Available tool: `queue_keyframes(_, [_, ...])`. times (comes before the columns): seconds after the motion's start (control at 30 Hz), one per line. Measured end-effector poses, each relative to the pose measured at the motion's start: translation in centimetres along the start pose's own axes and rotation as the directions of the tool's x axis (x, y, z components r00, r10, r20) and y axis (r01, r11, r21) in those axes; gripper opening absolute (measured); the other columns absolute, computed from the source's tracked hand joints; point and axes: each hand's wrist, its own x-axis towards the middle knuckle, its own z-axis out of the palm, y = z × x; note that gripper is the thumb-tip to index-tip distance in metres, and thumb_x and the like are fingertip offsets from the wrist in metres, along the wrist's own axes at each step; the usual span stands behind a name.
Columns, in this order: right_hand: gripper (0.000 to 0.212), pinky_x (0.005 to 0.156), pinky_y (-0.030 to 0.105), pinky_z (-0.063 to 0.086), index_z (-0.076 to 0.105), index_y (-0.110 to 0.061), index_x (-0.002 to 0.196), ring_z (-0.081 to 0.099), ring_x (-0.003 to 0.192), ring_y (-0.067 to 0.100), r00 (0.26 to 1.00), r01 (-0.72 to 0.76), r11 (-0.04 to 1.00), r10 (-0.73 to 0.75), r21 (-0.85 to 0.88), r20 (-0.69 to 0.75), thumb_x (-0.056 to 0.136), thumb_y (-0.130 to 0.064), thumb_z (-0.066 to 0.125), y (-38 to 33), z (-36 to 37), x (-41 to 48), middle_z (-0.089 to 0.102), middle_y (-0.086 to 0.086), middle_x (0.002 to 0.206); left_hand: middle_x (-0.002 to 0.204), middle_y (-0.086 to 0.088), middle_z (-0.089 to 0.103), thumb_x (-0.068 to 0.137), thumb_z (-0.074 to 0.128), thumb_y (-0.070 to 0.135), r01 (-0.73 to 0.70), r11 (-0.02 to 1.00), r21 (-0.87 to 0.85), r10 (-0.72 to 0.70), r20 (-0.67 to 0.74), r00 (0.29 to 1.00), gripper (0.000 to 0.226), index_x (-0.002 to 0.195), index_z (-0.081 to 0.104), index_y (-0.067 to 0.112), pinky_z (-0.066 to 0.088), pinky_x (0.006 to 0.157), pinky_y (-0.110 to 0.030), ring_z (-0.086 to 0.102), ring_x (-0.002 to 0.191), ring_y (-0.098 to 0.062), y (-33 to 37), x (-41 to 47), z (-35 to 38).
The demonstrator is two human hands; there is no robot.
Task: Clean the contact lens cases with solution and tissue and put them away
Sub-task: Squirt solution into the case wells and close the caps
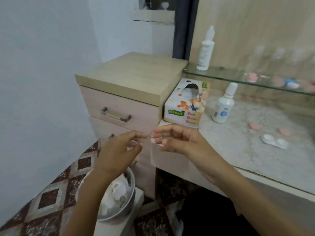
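Observation:
An open white lens case (274, 141) lies on the marble counter (238, 150), with two loose pink caps (254, 126) (284, 132) behind it. A white solution bottle (222, 106) stands next to a flowered tissue box (185, 103). My left hand (119, 150) and my right hand (177, 140) hover left of the counter, fingertips nearly meeting and loosely curled. I see nothing held in either. Both hands are above a bin (129, 210) of crumpled tissues.
A glass shelf (221, 73) above the counter carries a taller white bottle (205, 50) and several blurred pink and blue lens cases (292, 83). A drawer unit (119, 106) with metal handles stands to the left, against a white wall. The floor is patterned tile.

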Motion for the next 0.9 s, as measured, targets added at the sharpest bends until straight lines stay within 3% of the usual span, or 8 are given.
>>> queue_keyframes(0.1, [0.023,0.089,0.035,0.055,0.069,-0.006,0.108,0.066,0.101,0.020,0.993,0.057,0.998,-0.059,-0.023,-0.103,0.090,0.001,0.056,-1.5,-4.0,-1.3,0.070,0.008,0.108,0.080,0.022,0.066,0.076,0.061,0.033,-0.037,0.999,-0.029,0.038,0.031,0.999,0.018,0.090,0.066,0.043,0.051,0.073,-0.023,0.061,0.078,0.002,4.3,1.8,1.6])
queue_keyframes(0.2, [0.021,0.085,0.036,0.056,0.070,-0.007,0.103,0.066,0.099,0.021,0.974,0.077,0.995,-0.087,-0.057,-0.210,0.089,0.000,0.057,-2.3,-8.2,-2.9,0.071,0.005,0.104,0.081,0.023,0.065,0.071,0.056,0.044,-0.098,0.994,-0.052,0.102,0.084,0.991,0.022,0.090,0.066,0.043,0.052,0.074,-0.029,0.061,0.076,0.002,8.3,3.7,4.3])
queue_keyframes(0.3, [0.020,0.075,0.029,0.055,0.072,-0.008,0.099,0.066,0.093,0.020,0.947,0.061,0.993,-0.090,-0.100,-0.307,0.088,0.001,0.058,-2.7,-12.0,-4.8,0.072,0.002,0.100,0.083,0.020,0.066,0.078,0.065,0.032,-0.118,0.985,-0.129,0.128,0.073,0.989,0.014,0.091,0.069,0.038,0.048,0.074,-0.021,0.059,0.078,0.003,11.8,5.1,7.5])
queue_keyframes(0.4, [0.021,0.064,0.019,0.047,0.073,-0.012,0.096,0.060,0.072,0.004,0.911,0.024,0.988,-0.086,-0.155,-0.403,0.086,0.000,0.060,-2.5,-15.6,-6.6,0.072,-0.005,0.092,0.081,0.015,0.067,0.080,0.067,0.019,-0.141,0.961,-0.238,0.138,-0.027,0.990,0.018,0.093,0.069,0.030,0.048,0.075,-0.014,0.060,0.077,0.001,14.7,6.2,10.7])
queue_keyframes(0.53, [0.020,0.058,0.009,0.041,0.074,-0.016,0.091,0.055,0.067,0.000,0.839,-0.006,0.986,-0.085,-0.165,-0.538,0.084,-0.001,0.063,-1.2,-19.5,-8.5,0.073,-0.006,0.095,0.114,0.012,0.060,0.079,0.070,0.017,-0.166,0.907,-0.388,0.123,-0.135,0.983,0.046,0.122,0.056,0.026,0.044,0.090,-0.019,0.055,0.107,-0.002,16.0,8.0,14.9])
queue_keyframes(0.63, [0.020,0.059,0.004,0.041,0.074,-0.018,0.090,0.058,0.076,0.008,0.790,-0.037,0.984,-0.078,-0.175,-0.609,0.085,-0.002,0.063,0.2,-21.6,-9.7,0.073,-0.008,0.092,0.137,0.011,0.044,0.079,0.071,0.018,-0.202,0.889,-0.411,0.118,-0.221,0.968,0.066,0.137,0.040,0.023,0.036,0.107,-0.035,0.041,0.128,-0.009,15.8,9.6,17.5])
queue_keyframes(0.73, [0.021,0.070,0.008,0.045,0.074,-0.022,0.088,0.062,0.087,0.012,0.756,-0.064,0.975,-0.091,-0.212,-0.648,0.085,-0.004,0.063,1.9,-23.0,-10.6,0.072,-0.013,0.093,0.138,0.010,0.038,0.079,0.070,0.010,-0.162,0.897,-0.412,0.055,-0.259,0.964,0.074,0.141,0.032,0.020,0.032,0.110,-0.040,0.037,0.132,-0.013,15.5,11.2,19.0])
queue_keyframes(0.9, [0.024,0.061,0.008,0.042,0.073,-0.022,0.084,0.054,0.067,0.005,0.690,-0.077,0.968,-0.122,-0.240,-0.714,0.085,-0.001,0.061,4.0,-24.3,-11.3,0.069,-0.018,0.082,0.141,0.003,0.042,0.080,0.071,0.010,-0.104,0.899,-0.425,0.014,-0.210,0.978,0.075,0.142,0.031,0.020,0.034,0.109,-0.043,0.039,0.130,-0.016,15.0,13.0,20.8])
